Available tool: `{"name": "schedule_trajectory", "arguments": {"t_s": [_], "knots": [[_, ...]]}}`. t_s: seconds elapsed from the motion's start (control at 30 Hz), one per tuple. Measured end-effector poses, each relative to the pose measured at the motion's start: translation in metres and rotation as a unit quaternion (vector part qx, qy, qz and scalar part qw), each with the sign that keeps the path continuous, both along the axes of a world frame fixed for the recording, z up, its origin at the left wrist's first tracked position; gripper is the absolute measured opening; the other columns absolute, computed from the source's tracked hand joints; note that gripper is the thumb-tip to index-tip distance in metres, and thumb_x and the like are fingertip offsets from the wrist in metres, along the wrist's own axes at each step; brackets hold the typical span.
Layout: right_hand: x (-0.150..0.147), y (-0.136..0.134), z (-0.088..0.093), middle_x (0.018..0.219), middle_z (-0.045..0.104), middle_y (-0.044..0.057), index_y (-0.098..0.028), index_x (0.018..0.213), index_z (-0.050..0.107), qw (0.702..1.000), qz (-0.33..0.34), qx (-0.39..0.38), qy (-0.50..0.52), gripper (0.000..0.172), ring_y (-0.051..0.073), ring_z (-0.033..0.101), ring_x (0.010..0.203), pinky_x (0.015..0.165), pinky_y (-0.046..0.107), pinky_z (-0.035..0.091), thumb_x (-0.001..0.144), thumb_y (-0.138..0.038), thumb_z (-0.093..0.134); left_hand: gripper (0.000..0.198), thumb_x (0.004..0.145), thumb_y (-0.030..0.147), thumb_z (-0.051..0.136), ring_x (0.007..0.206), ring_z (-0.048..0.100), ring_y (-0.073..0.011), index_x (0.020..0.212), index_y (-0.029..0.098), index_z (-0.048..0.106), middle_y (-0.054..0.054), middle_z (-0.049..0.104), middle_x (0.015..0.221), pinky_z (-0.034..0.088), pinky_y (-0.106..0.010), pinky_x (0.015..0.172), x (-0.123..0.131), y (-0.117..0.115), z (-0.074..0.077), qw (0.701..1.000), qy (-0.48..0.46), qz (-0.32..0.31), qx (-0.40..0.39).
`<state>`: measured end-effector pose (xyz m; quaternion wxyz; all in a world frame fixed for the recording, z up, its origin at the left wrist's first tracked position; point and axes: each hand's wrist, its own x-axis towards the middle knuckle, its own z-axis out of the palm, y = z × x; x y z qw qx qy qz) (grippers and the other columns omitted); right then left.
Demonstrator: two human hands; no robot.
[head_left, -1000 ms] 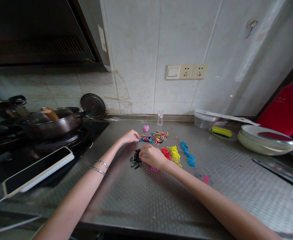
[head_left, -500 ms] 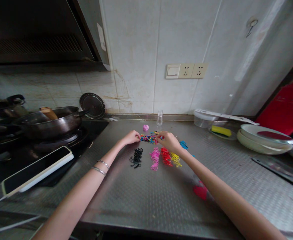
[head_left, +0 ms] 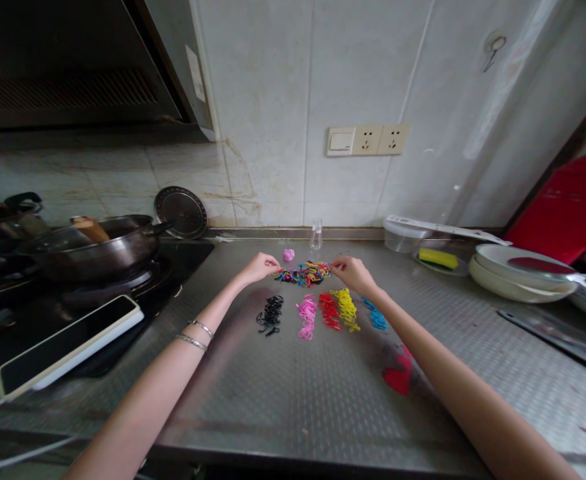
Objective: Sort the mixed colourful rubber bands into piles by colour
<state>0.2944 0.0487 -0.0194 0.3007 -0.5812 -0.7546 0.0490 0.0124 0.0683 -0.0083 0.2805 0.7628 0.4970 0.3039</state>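
Observation:
A mixed heap of small coloured rubber bands [head_left: 304, 274] lies on the steel counter between my hands. At its left end, my left hand [head_left: 261, 268] pinches rubber bands at the edge of the heap. My right hand [head_left: 355, 273] has thumb and fingers pinched together on bands at the right end. Nearer me, sorted bands lie in a row: a black pile [head_left: 271, 313], a pink pile [head_left: 307, 317], a red pile [head_left: 329, 311], a yellow pile [head_left: 347, 310] and a blue pile [head_left: 375, 315], the last beside my right forearm.
Behind the heap are a pink ball-like item [head_left: 289, 255] and a small clear bottle [head_left: 317, 235]. A phone [head_left: 70, 347] and a pan [head_left: 93, 247] are on the left. Stacked bowls [head_left: 517, 280], a yellow sponge [head_left: 438, 258] and a knife [head_left: 553, 337] lie on the right.
My right hand has moved right, from over the heap to its right end, uncovering the yellow and blue piles. My left hand stays at the left end; the view has shifted slightly.

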Motion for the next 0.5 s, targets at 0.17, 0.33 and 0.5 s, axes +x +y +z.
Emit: {"name": "schedule_trajectory", "arguments": {"t_s": [0.17, 0.33, 0.5], "knots": [[0.002, 0.003, -0.002, 0.078, 0.068, 0.005, -0.019, 0.083, 0.069, 1.000, 0.012, -0.008, -0.002, 0.026, 0.015, 0.059, 0.070, 0.062, 0.021, 0.040, 0.073, -0.033, 0.049, 0.027, 0.066, 0.032, 0.060, 0.046, 0.043, -0.0078, 0.076, 0.006, 0.066, -0.003, 0.058, 0.055, 0.029, -0.020, 0.046, 0.023, -0.011, 0.006, 0.998, -0.036, -0.045, -0.007], [0.003, 0.004, -0.001, 0.079, 0.068, 0.005, -0.020, 0.085, 0.068, 1.000, 0.020, -0.006, 0.000, 0.026, 0.015, 0.059, 0.070, 0.062, 0.021, 0.039, 0.073, -0.032, 0.050, 0.022, 0.068, 0.027, 0.058, 0.046, 0.040, -0.0065, 0.075, 0.008, 0.067, -0.001, 0.055, 0.053, 0.028, -0.019, 0.047, 0.058, -0.033, 0.003, 0.994, -0.005, -0.114, 0.001], [0.013, 0.007, 0.002, 0.078, 0.068, 0.004, -0.020, 0.083, 0.069, 1.000, 0.002, 0.002, 0.014, 0.024, 0.015, 0.059, 0.070, 0.061, 0.021, 0.040, 0.072, -0.031, 0.050, 0.019, 0.069, 0.023, 0.057, 0.049, 0.040, -0.0065, 0.074, 0.009, 0.068, -0.001, 0.057, 0.055, 0.028, -0.018, 0.047, 0.085, -0.049, -0.001, 0.986, 0.021, -0.161, 0.025]]}}
